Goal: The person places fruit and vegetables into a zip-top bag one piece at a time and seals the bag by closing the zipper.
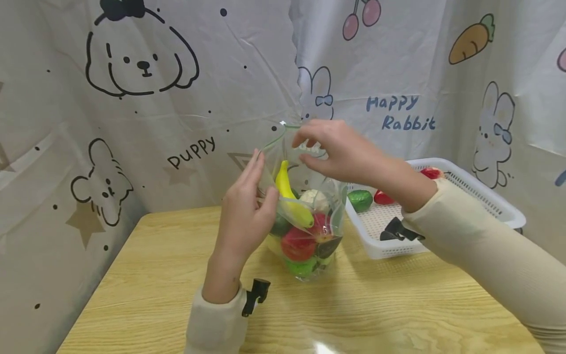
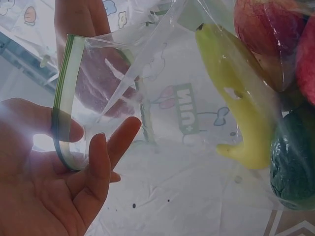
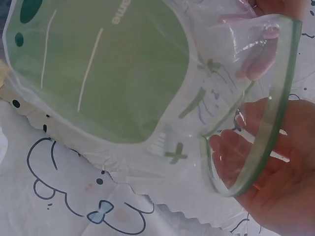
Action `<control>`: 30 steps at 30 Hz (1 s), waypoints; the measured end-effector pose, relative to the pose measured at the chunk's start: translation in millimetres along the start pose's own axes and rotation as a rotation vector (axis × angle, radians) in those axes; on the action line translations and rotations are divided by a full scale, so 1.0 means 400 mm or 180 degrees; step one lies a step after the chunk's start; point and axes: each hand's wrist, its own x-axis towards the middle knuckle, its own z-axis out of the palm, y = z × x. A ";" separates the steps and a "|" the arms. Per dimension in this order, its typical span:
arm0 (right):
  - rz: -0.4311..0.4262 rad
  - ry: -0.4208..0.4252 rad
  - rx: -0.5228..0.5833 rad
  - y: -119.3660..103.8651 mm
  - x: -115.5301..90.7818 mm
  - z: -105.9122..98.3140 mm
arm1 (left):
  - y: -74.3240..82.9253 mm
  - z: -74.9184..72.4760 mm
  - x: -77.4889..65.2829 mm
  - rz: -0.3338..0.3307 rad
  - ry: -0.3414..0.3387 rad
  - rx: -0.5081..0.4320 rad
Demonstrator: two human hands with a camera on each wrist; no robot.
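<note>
A clear zip bag [image 1: 338, 216] with a green-edged mouth stands on the table, holding a yellow banana [image 1: 285, 182], red round fruit [image 1: 298, 244], a whitish lumpy piece [image 1: 315, 200] and dark green pieces. My left hand [image 1: 247, 211] is at the left side of the mouth, its fingers extended and its thumb apart; in the left wrist view the green zip strip [image 2: 64, 93] passes across the thumb. Over the right side of the mouth is my right hand [image 1: 338, 150], fingers loosely bent, thumb apart. Through the clear rim [image 3: 283, 105] the right wrist view shows those fingers.
On the right of the wooden table [image 1: 177, 275], a white perforated basket [image 1: 376, 253] holds a green piece [image 1: 360, 200] and several red pieces. A printed cloth [image 1: 247, 64] hangs behind. A black clip [image 1: 256, 296] is on each sleeve.
</note>
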 end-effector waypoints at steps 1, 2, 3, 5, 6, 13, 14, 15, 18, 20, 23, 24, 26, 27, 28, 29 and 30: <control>-0.0018 0.0018 0.0000 0.001 -0.001 -0.002 | 0.000 0.000 0.000 0.0002 -0.0001 0.0002; -0.0032 0.0046 -0.0005 0.003 -0.002 -0.004 | -0.001 -0.001 0.000 0.0002 -0.0001 0.0002; -0.0063 0.0089 0.0010 0.007 -0.004 -0.006 | -0.001 -0.001 -0.001 0.0003 0.0002 0.0004; -0.0110 0.0188 0.0092 0.016 -0.008 -0.013 | -0.002 -0.001 -0.002 0.0004 0.0003 -0.0002; -0.0121 0.0253 0.0127 0.022 -0.011 -0.018 | -0.003 -0.002 -0.002 0.0002 0.0004 -0.0004; 0.0272 0.0741 0.0173 0.086 -0.063 -0.070 | -0.005 -0.001 -0.002 0.0017 0.0003 -0.0040; 0.0388 0.0749 0.0153 0.098 -0.074 -0.077 | -0.005 0.000 -0.002 0.0019 0.0000 -0.0041; 0.0487 0.0735 0.0146 0.110 -0.085 -0.082 | -0.005 -0.001 -0.002 0.0024 -0.0003 -0.0038; 0.0756 0.0619 0.0122 0.152 -0.122 -0.089 | -0.005 0.000 0.001 0.0012 -0.0011 -0.0025; 0.0868 0.0549 0.0113 0.182 -0.147 -0.086 | -0.005 -0.001 0.002 0.0001 -0.0018 -0.0015; 0.1049 0.0428 0.0059 0.225 -0.186 -0.078 | -0.004 -0.001 0.003 -0.0007 -0.0025 -0.0016; 0.1099 0.0396 0.0048 0.238 -0.200 -0.075 | -0.004 -0.001 0.003 -0.0008 -0.0026 -0.0016; 0.1202 0.0312 -0.0016 0.264 -0.227 -0.068 | -0.003 0.000 0.003 -0.0001 -0.0023 -0.0017; 0.1261 0.0264 -0.0048 0.276 -0.242 -0.063 | -0.002 0.001 0.004 0.0001 -0.0022 -0.0019; 0.1315 0.0233 -0.0055 0.289 -0.256 -0.059 | -0.002 0.002 0.004 0.0002 -0.0022 -0.0016; 0.1367 0.0217 -0.0036 0.302 -0.270 -0.053 | -0.002 0.002 0.005 0.0003 -0.0023 -0.0015; 0.1425 0.0198 -0.0041 0.315 -0.283 -0.046 | -0.001 0.003 0.005 0.0001 -0.0022 -0.0012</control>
